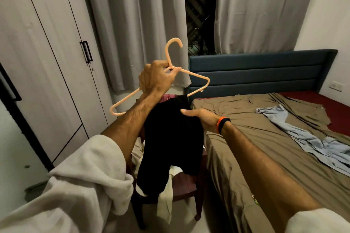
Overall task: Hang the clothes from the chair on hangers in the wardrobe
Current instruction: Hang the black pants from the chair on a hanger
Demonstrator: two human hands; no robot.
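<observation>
The tall grey wardrobe (43, 66) with black bar handles fills the nine o'clock side, doors closed. Across at three o'clock stretches the wide bed under a rumpled olive-brown sheet (265, 138), a dark blue padded headboard (261, 72) standing behind it at about one o'clock, and a crumpled pale blue cloth (306, 138) lying on the sheet. Long grey pleated curtains (136, 24) hang at twelve o'clock, parted on a dark window.

Down at six o'clock sits the dark reddish-brown chair (186, 185), just beside the bed's near corner, with cream-coloured clothing (166, 204) draped over its seat and spilling off the front edge.

Front and centre is the black garment (170, 138), lifted clear above the chair and dangling down over it. The right hand (203, 119), with an orange and dark band at its wrist, holds the garment's top edge at its three o'clock side, thumb laid across the front of the cloth, fingers hidden behind it: a pinching grip.

Up at eleven o'clock from the garment, the left hand (155, 79) is raised with the grip curled tight around the neck of the peach plastic hanger (162, 79), hook pointing up, tilted so its left end dips low. Hanger and garment sit apart.
</observation>
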